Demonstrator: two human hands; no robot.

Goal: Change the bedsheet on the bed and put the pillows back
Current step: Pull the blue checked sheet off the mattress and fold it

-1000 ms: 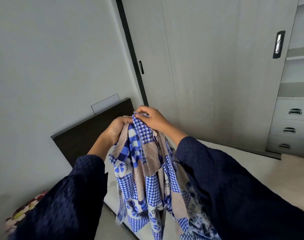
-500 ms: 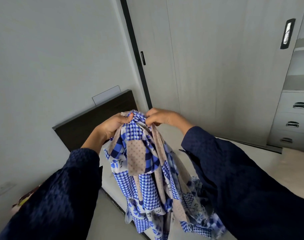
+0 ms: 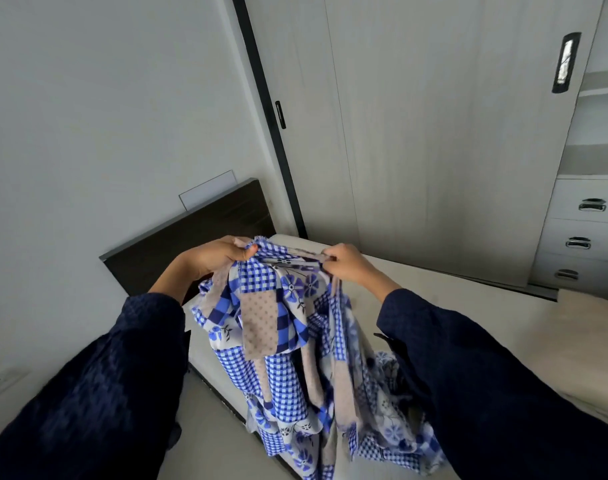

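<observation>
room: grey wall point(image 3: 105, 116) on the left, and a pale wood-grain wardrobe point(image 3: 434, 133) with sliding doors behind the bed; a slim black handle point(image 3: 280, 115) sits on its left door and a recessed handle point(image 3: 566, 63) on its right door
right side: open shelves point(image 3: 600, 116) above three drawers point(image 3: 586, 237) with metal pulls
bed: dark headboard point(image 3: 198, 237) against the wall, with a white plate point(image 3: 207, 190) on the wall just above it; the mattress point(image 3: 434, 292) lies bare and pale, running from the headboard toward the right
cloth: the bedsheet point(image 3: 278, 341) is blue-and-white check with blue flowers and beige dotted patches; it is held up, bunched, over the near edge of the mattress, its top edge stretched between the two hands and the rest hanging in folds, the lower part spreading onto the mattress by the right sleeve
left hand point(image 3: 223, 254): fingers curled round the frayed top corner of the bedsheet, just in front of the headboard
right hand point(image 3: 347, 265): pinching the top edge of the bedsheet, the cloth taut between it and the left hand
arms: left sleeve point(image 3: 105, 393) and right sleeve point(image 3: 486, 375), both dark navy and textured
floor point(image 3: 209, 427): pale, beside the bed at lower left, with a wall socket point(image 3: 1, 379) low on the wall at far left
far right: a beige soft thing point(image 3: 590, 341) lies on the mattress; cloth or pillow, cannot tell
</observation>
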